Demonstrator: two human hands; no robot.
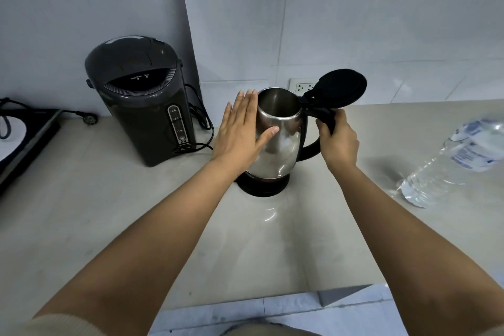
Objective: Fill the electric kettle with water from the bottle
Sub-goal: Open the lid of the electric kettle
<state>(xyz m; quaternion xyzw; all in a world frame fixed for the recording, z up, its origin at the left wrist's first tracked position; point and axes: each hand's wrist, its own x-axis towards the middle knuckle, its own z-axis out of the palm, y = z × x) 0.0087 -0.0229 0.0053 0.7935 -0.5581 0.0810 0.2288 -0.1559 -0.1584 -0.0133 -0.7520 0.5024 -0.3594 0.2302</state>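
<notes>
A polished stainless-steel electric kettle (278, 139) with a rounded, pear-shaped body stands near the middle of the pale, smooth stone-look worktop (109, 213), seated on its round black base (263, 188). Its round black hinged lid (341, 90) is swung fully open, up and to the right. The open mouth shows a bare brushed-steel inner wall; whether any water lies at the bottom cannot be told.

The left hand (240, 128) lies flat against the kettle's left side, its fingers straight and close together, the thumb reaching across the shiny front. The right hand (339, 139) grips the top of the curved black plastic handle (313, 150), fingers curled round it just below the hinge.

Well apart at the right stands a clear ribbed plastic water bottle (447, 166) with a white-and-blue label, clear water showing in its lower part.

To the left sits a dark grey electric thermo pot (139, 101) with a vertical level gauge, its black cord looped beside it. A white wall socket (302, 86) shows behind the kettle.
</notes>
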